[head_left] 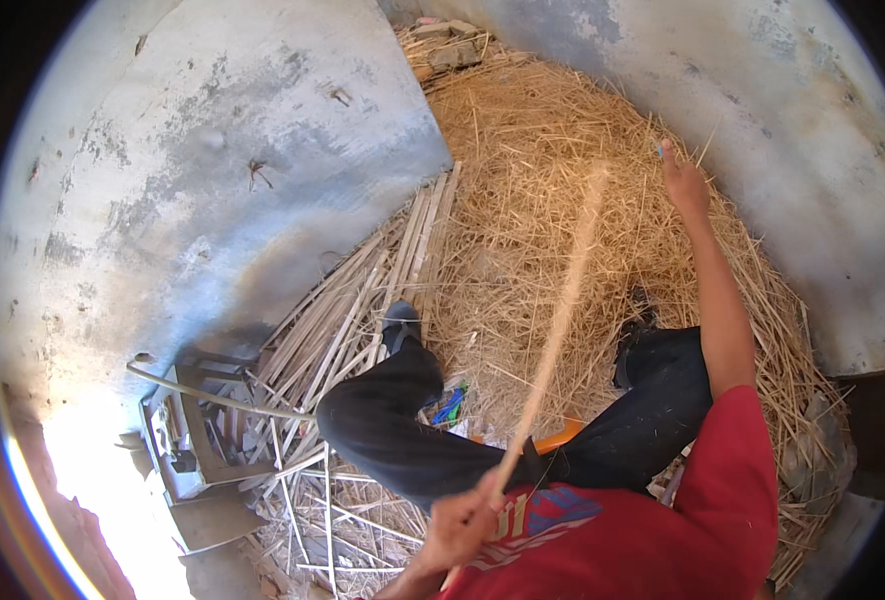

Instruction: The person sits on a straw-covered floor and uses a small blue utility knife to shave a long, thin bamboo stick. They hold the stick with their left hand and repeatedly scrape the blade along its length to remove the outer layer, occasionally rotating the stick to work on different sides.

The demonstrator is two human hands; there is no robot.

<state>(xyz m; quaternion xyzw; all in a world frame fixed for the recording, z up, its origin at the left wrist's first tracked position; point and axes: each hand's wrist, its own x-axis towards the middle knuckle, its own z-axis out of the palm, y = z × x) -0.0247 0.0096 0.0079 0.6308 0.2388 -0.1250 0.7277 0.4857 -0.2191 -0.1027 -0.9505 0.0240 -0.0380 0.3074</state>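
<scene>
One left hand (460,527) grips a thin (blurred) cane stick (560,320).

stick (563,300): motion-blurred, tip indistinct | left hand (460,525): fingers' undersides hidden | forearm: cut by lower edge

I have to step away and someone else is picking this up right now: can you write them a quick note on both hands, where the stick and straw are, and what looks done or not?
Left hand: closed around the near end of a long pale stick, low by the red shirt; the stick is motion-blurred and angles up over the straw.
Right hand: stretched out over the far side of the straw pile, holding nothing that shows.
Person sits with both legs out on the straw. Split cane strips lie bundled to the left against the wall.
Done: nothing shows as finished.
Left: straw lies loose and ungathered.
</scene>
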